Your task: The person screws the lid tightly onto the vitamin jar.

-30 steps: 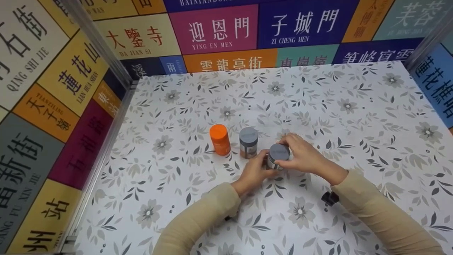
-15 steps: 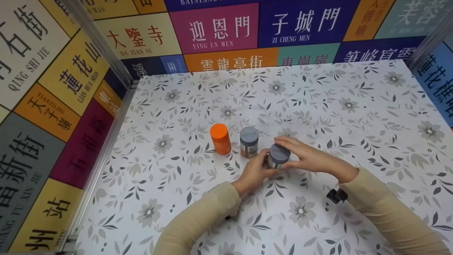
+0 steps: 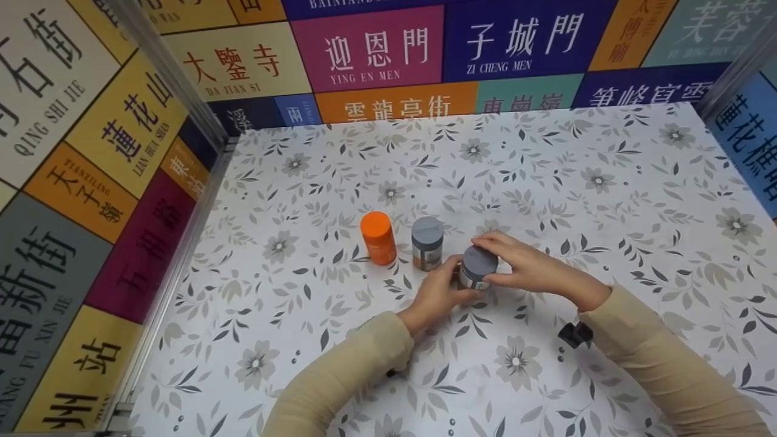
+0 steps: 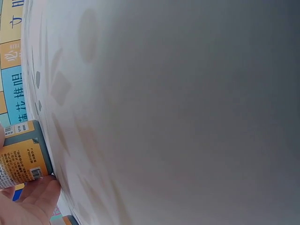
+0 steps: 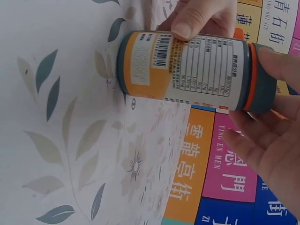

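A supplement bottle (image 3: 473,282) with a grey lid (image 5: 265,84) stands upright on the flowered tabletop. My left hand (image 3: 434,296) grips its lower body, with the thumb over the label in the right wrist view. Thumb and fingers of my right hand (image 3: 534,267) hold the lid from the right side. An orange ring shows just below the lid, and a white and orange label (image 5: 187,70) faces the right wrist camera. In the left wrist view, the bottle (image 4: 23,157) and left hand (image 4: 37,199) appear only at the left edge.
To the left stands a second grey-lidded bottle (image 3: 427,243), close to my left fingers. An orange bottle (image 3: 377,238) is upright beyond it. Panels with coloured street-name signs (image 3: 376,51) border the table at the back and sides.
Half a second ago my right fingers were spread wider around the lid; now they have closed in on it. The left hand and the other bottles stay in place.
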Tool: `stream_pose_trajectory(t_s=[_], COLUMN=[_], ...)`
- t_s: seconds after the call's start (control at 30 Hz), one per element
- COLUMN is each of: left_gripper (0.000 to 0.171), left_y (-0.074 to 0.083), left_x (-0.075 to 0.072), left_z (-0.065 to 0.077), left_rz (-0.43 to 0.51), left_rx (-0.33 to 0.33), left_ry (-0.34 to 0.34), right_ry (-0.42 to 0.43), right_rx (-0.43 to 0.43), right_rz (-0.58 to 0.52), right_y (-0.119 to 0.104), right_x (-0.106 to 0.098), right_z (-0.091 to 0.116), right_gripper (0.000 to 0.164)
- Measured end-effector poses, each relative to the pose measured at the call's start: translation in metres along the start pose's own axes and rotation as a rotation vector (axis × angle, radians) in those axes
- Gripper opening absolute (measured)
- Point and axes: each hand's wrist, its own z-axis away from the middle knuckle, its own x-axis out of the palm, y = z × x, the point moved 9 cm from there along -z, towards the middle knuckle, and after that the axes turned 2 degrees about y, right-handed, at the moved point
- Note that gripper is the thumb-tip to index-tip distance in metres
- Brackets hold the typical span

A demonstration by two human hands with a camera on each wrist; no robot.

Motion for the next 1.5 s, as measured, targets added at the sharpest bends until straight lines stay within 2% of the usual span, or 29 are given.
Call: stream_pose_trajectory(t_s=[0.13,0.33,0.53,0.73,0.9,1.0,1.13,1.2,1.3,1.43,1.5], left_gripper=[0.057,0.056,0.056,0.056,0.055,0.055,0.057,0.058,0.060,0.059,0.059], left_y=[0.000,0.000,0.001,0.001,0.001,0.001,0.000,0.000,-0.001,0.000,0.002], left_x=[0.000,-0.001,-0.002,-0.001,-0.001,-0.001,-0.001,0.000,0.000,0.000,0.000], left_z=[0.000,0.000,0.001,0.000,0.000,-0.001,-0.001,-0.001,-0.001,-0.001,0.000], left_rz=[-0.003,0.009,-0.023,-0.024,-0.016,-0.014,-0.022,-0.018,-0.008,0.004,0.003], left_rx=[0.010,0.011,0.006,-0.001,0.008,0.010,0.010,0.010,0.012,0.026,0.034], left_ry=[0.003,0.004,0.004,-0.003,-0.001,0.003,0.002,-0.005,-0.013,-0.006,-0.001], right_ry=[0.040,0.133,0.164,0.197,0.210,0.157,0.035,-0.016,-0.051,-0.038,-0.016], right_rx=[0.028,0.076,0.209,0.359,0.399,0.387,0.315,0.265,0.141,-0.036,-0.093], right_rz=[0.025,-0.004,-0.019,0.033,0.089,0.075,-0.043,-0.093,-0.086,-0.036,-0.010], right_y=[0.003,0.005,0.011,0.017,0.013,0.011,0.008,0.005,-0.004,-0.016,-0.019], right_x=[0.003,0.000,0.001,0.005,0.008,0.010,0.014,0.014,0.010,0.002,-0.002], right_z=[-0.001,-0.002,-0.001,0.002,0.003,0.003,0.003,0.004,0.006,0.008,0.008], right_gripper=[0.058,0.055,0.057,0.058,0.060,0.074,0.087,0.084,0.076,0.065,0.058])
